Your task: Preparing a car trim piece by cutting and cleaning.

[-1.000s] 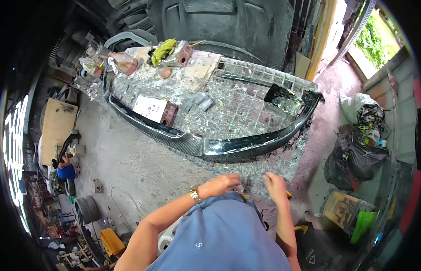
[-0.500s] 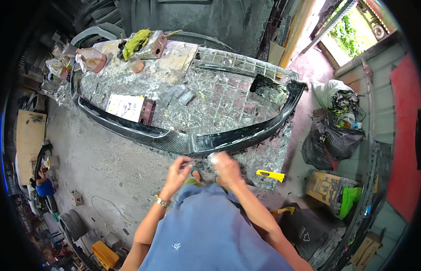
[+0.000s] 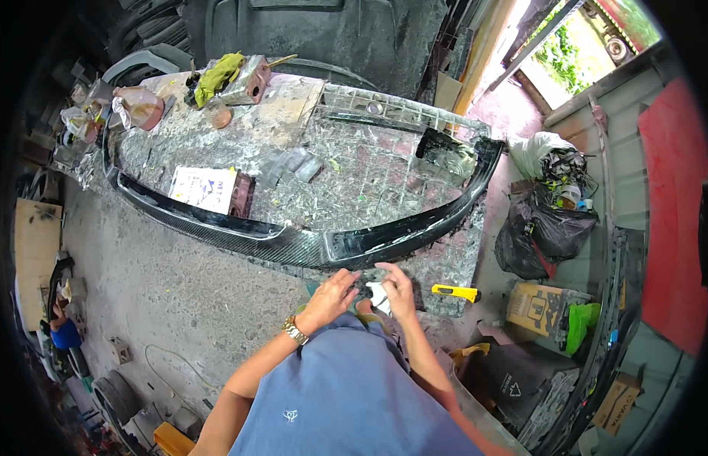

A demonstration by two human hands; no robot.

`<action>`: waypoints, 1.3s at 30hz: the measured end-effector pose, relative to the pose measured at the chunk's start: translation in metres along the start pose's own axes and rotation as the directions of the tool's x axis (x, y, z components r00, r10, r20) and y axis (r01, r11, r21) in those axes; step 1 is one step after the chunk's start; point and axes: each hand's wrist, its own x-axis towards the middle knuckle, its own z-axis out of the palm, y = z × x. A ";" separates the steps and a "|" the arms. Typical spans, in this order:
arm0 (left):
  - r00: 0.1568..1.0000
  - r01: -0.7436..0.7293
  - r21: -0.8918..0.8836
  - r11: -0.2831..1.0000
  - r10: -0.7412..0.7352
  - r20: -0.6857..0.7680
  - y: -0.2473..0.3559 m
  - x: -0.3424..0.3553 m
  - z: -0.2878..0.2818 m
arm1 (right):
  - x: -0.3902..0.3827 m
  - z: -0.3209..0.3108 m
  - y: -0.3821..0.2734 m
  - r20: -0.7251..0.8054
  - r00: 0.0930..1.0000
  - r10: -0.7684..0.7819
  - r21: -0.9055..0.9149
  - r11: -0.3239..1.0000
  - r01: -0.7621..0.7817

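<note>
A long, curved black bumper lip with a carbon-fibre weave (image 3: 289, 249) lies along the near edge of the worktable. Just in front of it, my right hand (image 3: 400, 295) grips a small, crumpled white piece (image 3: 379, 296); whether it is paper or cloth cannot be made out. My left hand (image 3: 328, 301) is close beside it, fingers stretched toward the right hand and holding nothing visible. A yellow utility knife (image 3: 456, 292) rests on the table's near right corner, to the right of my right hand.
The worktable (image 3: 285, 137) is crusted with residue. On it are a white box (image 3: 203, 188), a plastic jug (image 3: 138, 106) and a yellow-green cloth (image 3: 219, 78). Black rubbish bags (image 3: 555, 232) and a cardboard box (image 3: 542, 310) stand to the right.
My left hand has moved right and up toward the bumper lip. My right hand has shifted slightly right, and the white piece now shows below its fingers. The view has shifted slightly.
</note>
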 end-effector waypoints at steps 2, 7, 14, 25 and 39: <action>0.987 0.157 -0.199 0.967 -0.150 0.053 -0.005 0.000 0.011 | -0.006 0.018 -0.006 -0.101 0.994 0.053 -0.014 0.998 -0.055; 0.892 0.445 -0.647 0.620 -0.368 0.261 -0.015 -0.005 0.043 | -0.033 0.014 -0.007 0.042 0.999 0.012 -0.099 0.995 -0.008; 0.872 0.483 -0.699 0.528 -0.364 0.327 -0.065 -0.040 0.061 | -0.042 -0.152 -0.018 0.032 0.915 -0.403 -0.953 0.263 0.149; 0.927 0.204 -0.658 0.725 -0.359 -0.108 0.043 -0.008 0.123 | -0.025 -0.164 -0.044 0.435 0.892 0.124 -0.716 0.649 0.258; 0.710 0.137 -0.834 0.534 -0.640 -0.294 0.083 -0.071 0.106 | -0.017 -0.096 -0.046 0.739 0.529 0.417 -0.468 0.883 -0.043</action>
